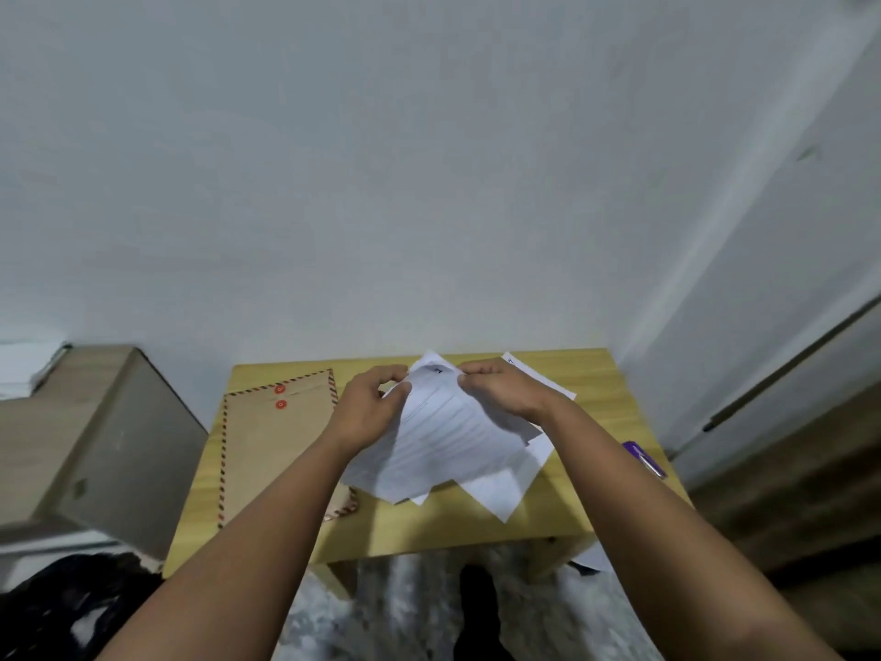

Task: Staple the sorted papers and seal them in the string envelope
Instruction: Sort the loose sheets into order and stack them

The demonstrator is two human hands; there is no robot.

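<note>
A loose sheaf of white lined papers (443, 441) is lifted above the small wooden table (476, 522), fanned out and uneven. My left hand (369, 403) pinches its upper left edge and my right hand (500, 391) pinches the top right corner. The brown string envelope (271, 450), with a striped border and two red discs, lies flat on the table's left part, its string end near the front. A purple stapler (643, 458) rests at the table's right edge, beside my right forearm.
Another white sheet (548, 379) lies at the back right of the table. A grey-brown cabinet (105, 450) stands close on the left. A white wall is behind the table, and a paper (591, 560) lies on the floor under the right corner.
</note>
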